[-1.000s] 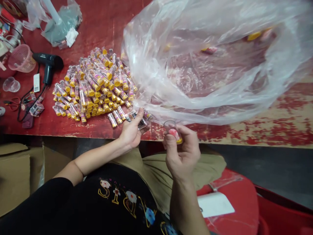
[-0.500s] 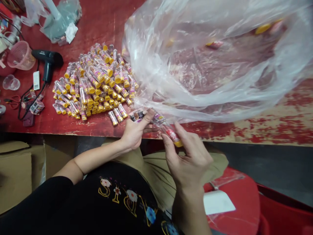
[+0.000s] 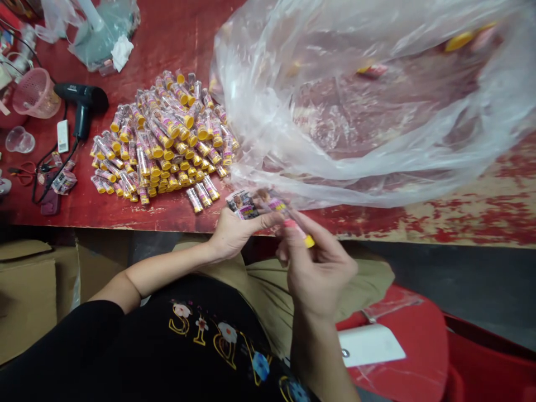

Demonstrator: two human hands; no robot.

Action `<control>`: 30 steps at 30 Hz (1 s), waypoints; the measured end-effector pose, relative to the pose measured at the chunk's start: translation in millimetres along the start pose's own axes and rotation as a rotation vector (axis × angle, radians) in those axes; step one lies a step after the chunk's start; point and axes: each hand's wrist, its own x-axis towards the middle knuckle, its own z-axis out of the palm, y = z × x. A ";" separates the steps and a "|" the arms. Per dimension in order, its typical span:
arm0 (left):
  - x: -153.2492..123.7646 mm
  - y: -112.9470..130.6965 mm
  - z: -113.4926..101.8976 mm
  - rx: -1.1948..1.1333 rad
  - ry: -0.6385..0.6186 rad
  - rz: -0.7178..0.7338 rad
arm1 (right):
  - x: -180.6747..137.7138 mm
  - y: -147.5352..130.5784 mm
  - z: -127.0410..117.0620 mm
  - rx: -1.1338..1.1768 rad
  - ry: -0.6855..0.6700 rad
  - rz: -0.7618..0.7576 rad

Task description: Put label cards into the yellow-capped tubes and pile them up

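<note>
My left hand pinches a small stack of printed label sleeves at the table's front edge. My right hand grips a clear tube with a yellow cap, its open end touching the labels. A pile of several labelled yellow-capped tubes lies on the red table just left of my hands.
A big clear plastic bag with a few tubes inside covers the table's right half. A black heat gun, pink basket, small cup and cables sit at far left. Cardboard boxes stand below left; a red stool with white paper is at lower right.
My right hand has brought the tube up and left to the labels in my left hand, turning it from upright to slanted. The left hand shifted slightly right.
</note>
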 end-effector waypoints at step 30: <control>-11.4 13.4 -14.0 0.046 -0.021 -0.332 | 3.3 22.0 1.6 -0.203 0.039 -0.580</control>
